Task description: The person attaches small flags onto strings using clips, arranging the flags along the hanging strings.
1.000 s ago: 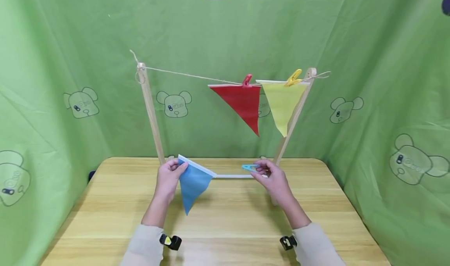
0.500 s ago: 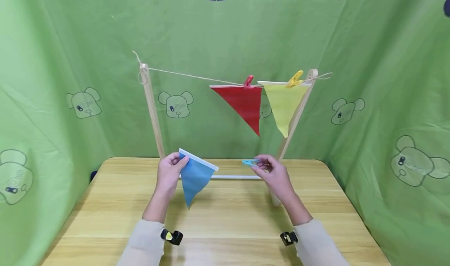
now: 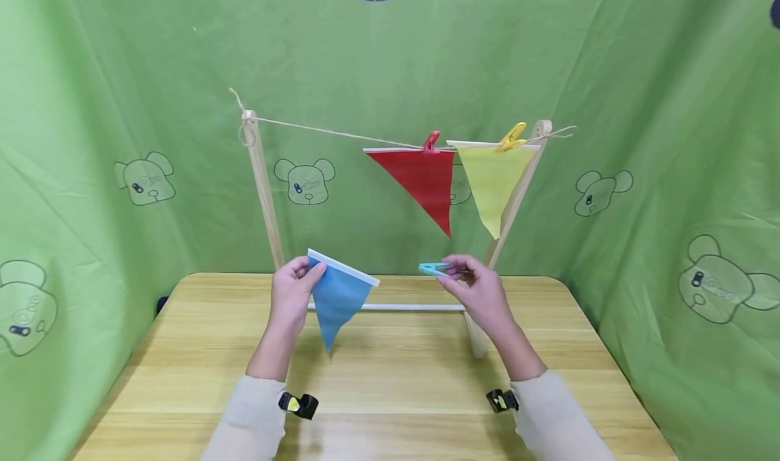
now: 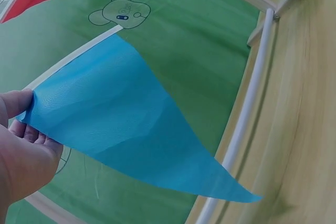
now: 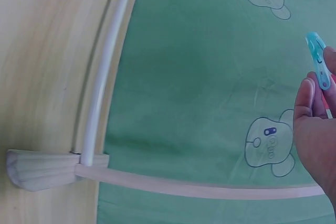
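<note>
A blue triangular flag [image 3: 341, 298] with a white top edge hangs from my left hand [image 3: 291, 298], which pinches its upper left corner between thumb and fingers. In the left wrist view the flag [image 4: 121, 114] spreads out below the thumb. My right hand [image 3: 481, 295] pinches a light blue clothespin [image 3: 431, 269] by one end, the other end pointing left. On the twine [image 3: 323, 130] above, a red flag [image 3: 423, 180] hangs from a red clothespin [image 3: 430, 141]. To its right a yellow flag [image 3: 495, 183] hangs from a yellow clothespin [image 3: 512, 137].
Two wooden posts, the left post [image 3: 263, 190] and the right post [image 3: 518, 190], carry the twine. A white rod [image 3: 414, 306] joins them low down, just above the wooden table [image 3: 390, 380]. Green printed cloth [image 3: 378, 55] surrounds the table on the visible sides.
Both hands have risen a little above the table, the left with the blue flag, the right with the light blue clothespin. The hanging flags look the same.
</note>
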`<move>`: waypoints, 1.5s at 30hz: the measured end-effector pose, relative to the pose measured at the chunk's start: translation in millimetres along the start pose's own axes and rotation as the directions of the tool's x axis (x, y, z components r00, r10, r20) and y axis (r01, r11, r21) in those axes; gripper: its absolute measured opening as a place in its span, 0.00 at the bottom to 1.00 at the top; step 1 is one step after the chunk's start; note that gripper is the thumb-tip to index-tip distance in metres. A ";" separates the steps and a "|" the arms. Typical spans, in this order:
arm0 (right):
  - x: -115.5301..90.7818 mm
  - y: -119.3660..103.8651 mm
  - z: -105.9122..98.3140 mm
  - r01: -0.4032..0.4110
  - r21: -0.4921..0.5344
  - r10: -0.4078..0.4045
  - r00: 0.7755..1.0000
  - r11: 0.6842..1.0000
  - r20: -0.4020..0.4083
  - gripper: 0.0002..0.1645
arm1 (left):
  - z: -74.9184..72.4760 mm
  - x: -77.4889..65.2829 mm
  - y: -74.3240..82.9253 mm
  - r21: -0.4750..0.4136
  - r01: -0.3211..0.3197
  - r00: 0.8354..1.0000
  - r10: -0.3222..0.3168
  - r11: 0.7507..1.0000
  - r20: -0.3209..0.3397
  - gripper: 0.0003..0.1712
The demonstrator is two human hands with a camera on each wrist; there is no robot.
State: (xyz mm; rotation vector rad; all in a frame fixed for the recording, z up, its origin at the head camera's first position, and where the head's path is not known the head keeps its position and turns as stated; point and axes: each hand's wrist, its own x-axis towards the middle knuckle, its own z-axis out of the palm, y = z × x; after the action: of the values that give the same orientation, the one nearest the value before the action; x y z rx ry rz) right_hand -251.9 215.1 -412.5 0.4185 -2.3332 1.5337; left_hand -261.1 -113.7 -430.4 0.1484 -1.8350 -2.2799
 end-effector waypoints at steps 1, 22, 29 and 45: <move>0.9 -1.5 -0.3 0.004 0.001 -0.004 1.000 1.000 -0.001 0.20 | 0.4 -0.1 1.1 -0.002 -0.004 1.000 0.004 1.000 -0.003 0.13; 18.6 -38.9 -3.0 0.182 -0.101 -0.183 0.983 0.978 0.002 0.19 | 2.4 2.4 27.7 -0.178 -0.030 0.999 0.027 0.984 -0.017 0.16; 26.6 -51.6 -4.9 0.223 -0.095 -0.224 0.975 0.970 -0.004 0.19 | 6.5 4.9 39.2 -0.176 -0.050 0.999 0.048 0.983 -0.016 0.15; 42.3 -78.6 -3.3 0.282 -0.072 -0.285 0.958 0.957 -0.032 0.21 | 12.9 19.6 62.9 -0.187 -0.099 0.995 0.094 0.977 -0.037 0.13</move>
State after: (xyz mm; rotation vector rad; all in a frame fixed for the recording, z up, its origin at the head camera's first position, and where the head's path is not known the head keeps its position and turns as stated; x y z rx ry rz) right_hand -257.8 185.2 -328.5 0.6660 -2.1728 1.3128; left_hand -276.6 -118.5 -365.3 0.0598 -1.5650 -2.3553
